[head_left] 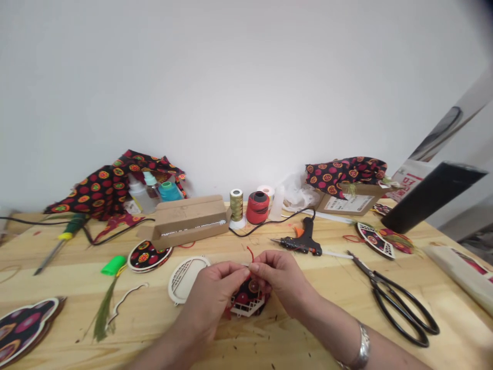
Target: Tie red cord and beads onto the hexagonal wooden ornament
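Both hands meet at the front middle of the table, fingers pinched together on a red cord (250, 252) whose end sticks up between them. My left hand (217, 288) pinches from the left, and my right hand (279, 275) from the right, with thumb and forefinger. Just beneath them is a pendant (246, 307) with a pale lattice frame and dark patterned fabric, partly covered by the fingers. To the left lies a round pale wooden frame (179, 277) with lattice cutouts, partly behind my left hand. The cord's lower run is hidden by the fingers.
Scissors (400, 300) and a glue gun (304, 239) lie to the right. Behind are thread spools (257, 208) and an open cardboard box (192, 221). On the left are a green tassel (106, 308), a fabric disc (148, 255) and a screwdriver (57, 246).
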Demonstrator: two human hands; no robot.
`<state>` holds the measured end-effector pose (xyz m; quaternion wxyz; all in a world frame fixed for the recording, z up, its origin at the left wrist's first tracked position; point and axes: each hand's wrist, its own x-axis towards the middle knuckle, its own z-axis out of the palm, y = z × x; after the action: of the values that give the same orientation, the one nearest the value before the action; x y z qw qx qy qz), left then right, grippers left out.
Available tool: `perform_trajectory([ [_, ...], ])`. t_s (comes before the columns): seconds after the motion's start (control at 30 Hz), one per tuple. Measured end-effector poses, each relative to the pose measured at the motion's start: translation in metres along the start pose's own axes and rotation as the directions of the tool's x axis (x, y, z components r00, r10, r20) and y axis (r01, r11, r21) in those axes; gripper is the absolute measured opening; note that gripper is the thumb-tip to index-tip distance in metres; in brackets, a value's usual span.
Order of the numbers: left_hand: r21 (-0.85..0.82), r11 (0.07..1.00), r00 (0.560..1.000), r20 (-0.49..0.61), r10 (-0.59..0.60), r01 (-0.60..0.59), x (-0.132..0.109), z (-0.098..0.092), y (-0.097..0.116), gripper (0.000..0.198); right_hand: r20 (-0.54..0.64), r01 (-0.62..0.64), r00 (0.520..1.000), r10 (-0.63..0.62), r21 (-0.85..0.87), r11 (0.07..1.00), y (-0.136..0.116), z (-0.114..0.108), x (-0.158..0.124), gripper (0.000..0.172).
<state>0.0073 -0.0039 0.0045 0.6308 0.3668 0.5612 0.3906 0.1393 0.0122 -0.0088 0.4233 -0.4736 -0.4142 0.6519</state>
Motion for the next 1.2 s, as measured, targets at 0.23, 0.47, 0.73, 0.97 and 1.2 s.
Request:
perform_trajectory([
  [0.23,-0.090,0.994,0.993,0.096,0.068,-0.059,-0.0005,-0.0018,-0.0017,0.016,0.020,0.054,0.998,-0.054,-0.027,0.998,-0.0025,-0.0019,-0.0011,0.019],
  [0.47,-0.060,0.996,0.990,0.121,0.076,-0.069,0.0021,-0.0025,-0.0026,0.018,0.021,0.050,0.999,-0.050,-0.020,0.999,-0.0044,-0.0024,-0.0011,0.018],
  [0.73,-0.026,0.997,0.994,0.081,0.075,-0.073,0.0017,-0.0018,-0.0040,0.019,0.068,0.038,0.997,-0.038,0.002,0.999,-0.0058,-0.0025,-0.0018,0.022],
  [0.97,-0.066,0.996,0.996,0.064,0.069,-0.065,0.0031,-0.0030,-0.0040,0.021,0.086,0.013,0.996,-0.014,0.013,1.000,-0.0037,-0.0040,-0.0012,0.021],
  [1.2,-0.025,0.997,0.995,0.067,0.078,-0.077,0.0021,-0.0036,-0.0064,0.022,-0.019,0.043,0.999,-0.043,0.028,0.999,-0.0052,-0.0030,-0.0014,0.019],
])
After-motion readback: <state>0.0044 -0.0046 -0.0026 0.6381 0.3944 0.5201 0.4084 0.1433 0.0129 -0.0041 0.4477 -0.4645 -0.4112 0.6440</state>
